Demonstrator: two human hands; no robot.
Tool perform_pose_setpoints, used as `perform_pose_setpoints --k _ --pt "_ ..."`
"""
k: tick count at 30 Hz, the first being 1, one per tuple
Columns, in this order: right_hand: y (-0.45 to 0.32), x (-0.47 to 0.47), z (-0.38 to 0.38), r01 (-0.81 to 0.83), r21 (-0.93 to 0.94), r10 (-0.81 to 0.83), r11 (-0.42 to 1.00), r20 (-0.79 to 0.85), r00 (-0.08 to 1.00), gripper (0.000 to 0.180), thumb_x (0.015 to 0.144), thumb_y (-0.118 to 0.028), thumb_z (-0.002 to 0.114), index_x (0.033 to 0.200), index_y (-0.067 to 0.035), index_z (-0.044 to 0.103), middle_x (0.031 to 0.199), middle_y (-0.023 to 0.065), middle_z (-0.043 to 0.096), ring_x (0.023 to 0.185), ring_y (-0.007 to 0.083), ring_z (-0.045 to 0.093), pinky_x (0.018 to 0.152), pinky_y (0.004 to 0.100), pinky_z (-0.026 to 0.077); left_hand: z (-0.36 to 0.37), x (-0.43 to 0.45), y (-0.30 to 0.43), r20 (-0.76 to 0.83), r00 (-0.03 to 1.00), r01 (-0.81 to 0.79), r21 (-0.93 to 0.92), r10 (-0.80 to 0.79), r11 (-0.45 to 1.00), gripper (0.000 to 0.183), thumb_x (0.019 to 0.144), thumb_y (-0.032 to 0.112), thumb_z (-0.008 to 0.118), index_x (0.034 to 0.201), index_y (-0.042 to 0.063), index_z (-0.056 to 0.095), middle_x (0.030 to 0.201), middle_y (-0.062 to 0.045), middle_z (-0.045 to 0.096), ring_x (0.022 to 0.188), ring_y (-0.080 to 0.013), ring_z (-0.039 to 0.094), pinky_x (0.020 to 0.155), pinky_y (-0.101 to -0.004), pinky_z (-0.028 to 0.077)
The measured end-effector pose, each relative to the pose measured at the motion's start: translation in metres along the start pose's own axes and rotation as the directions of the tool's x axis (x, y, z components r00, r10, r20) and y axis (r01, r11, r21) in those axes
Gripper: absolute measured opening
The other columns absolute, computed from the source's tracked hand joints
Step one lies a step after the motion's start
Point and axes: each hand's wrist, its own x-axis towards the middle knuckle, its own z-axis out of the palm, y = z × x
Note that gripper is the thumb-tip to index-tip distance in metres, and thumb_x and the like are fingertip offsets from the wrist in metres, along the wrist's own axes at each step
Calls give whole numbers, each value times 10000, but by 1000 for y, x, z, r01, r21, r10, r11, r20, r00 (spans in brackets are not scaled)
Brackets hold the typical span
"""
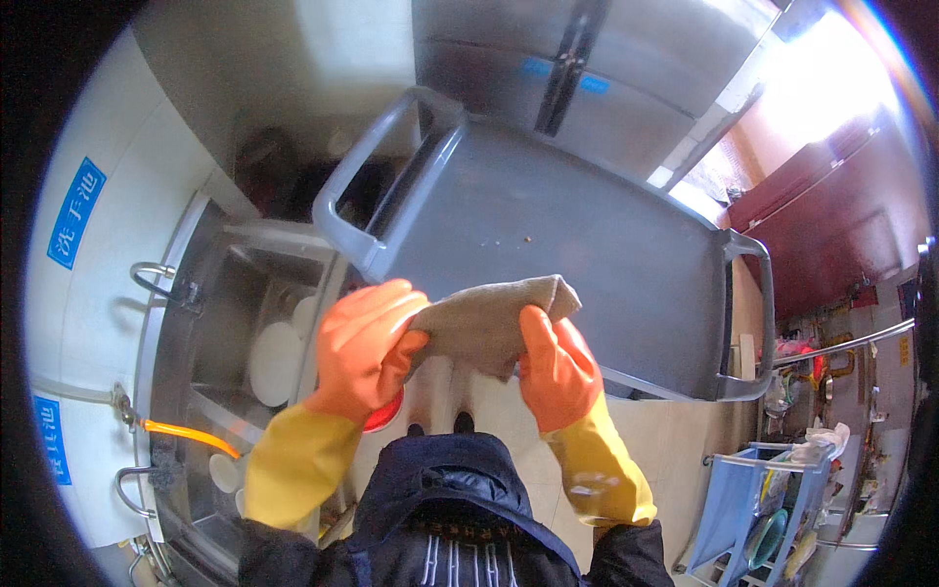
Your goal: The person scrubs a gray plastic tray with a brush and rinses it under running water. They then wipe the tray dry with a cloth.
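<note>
A folded beige-brown cloth [480,323] stretches between my two hands, in front of my body and over the near edge of a grey service cart [587,220]. My left hand [367,348], in an orange rubber glove with a yellow cuff, grips the cloth's left end. At the other end, my right hand [559,367] pinches it between thumb and fingers in a matching glove. Some small crumbs [527,239] lie on the cart's top. Part of a red round container [385,412] shows below my left hand, mostly hidden.
To the left runs a stainless steel sink [220,367] holding white plates [276,363], with curved faucets [154,271] and an orange hose [191,434]. Steel cabinet doors [484,73] stand beyond the cart. A blue-grey shelf cart [741,506] with a green basin [766,538] is at lower right.
</note>
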Motion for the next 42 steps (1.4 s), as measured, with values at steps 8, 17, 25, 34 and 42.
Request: perform_pose_setpoints --k 8,17,25,34,42 --pt "-5 25 -55 -112 380 183 918 -154 971 257 1098 -210 687 1262 -18 737 1044 69 782 874 143 728 755 312 602 54 82 -32 2 991 -131 -166 133 977 222 899 119 726 1042 -50 719 939 -208 709 816 -426 677 714 -463 545" --pt "-7 92 -39 20 630 191 776 -265 945 295 1078 -199 706 1285 9 740 1103 138 804 879 195 779 741 317 636 107 98 -55 195 980 128 -548 -23 826 285 883 220 849 1054 10 761 1008 -205 768 914 -420 764 807 -457 617" --pt "-6 116 -70 19 294 137 956 -502 854 332 1083 -282 718 1241 4 775 1082 121 820 869 212 810 786 302 649 126 121 -99 173 985 110 -536 -18 837 210 852 188 746 994 34 736 881 -182 687 812 -432 702 709 -469 563" --pt "1 156 -152 104 22 -87 994 -404 911 352 1010 28 649 1330 -51 773 1135 67 793 962 118 689 878 248 564 133 194 -132 42 999 -13 -378 31 926 223 835 102 737 1039 14 752 949 -214 726 875 -445 727 777 -459 594" --pt "85 136 -215 263 -471 -225 842 135 965 567 859 -146 896 1389 -37 724 1359 143 753 1217 256 734 1014 391 590 138 143 -126 339 939 132 -213 -54 968 459 773 169 871 1201 37 769 1185 -207 784 1105 -434 755 994 -487 602"
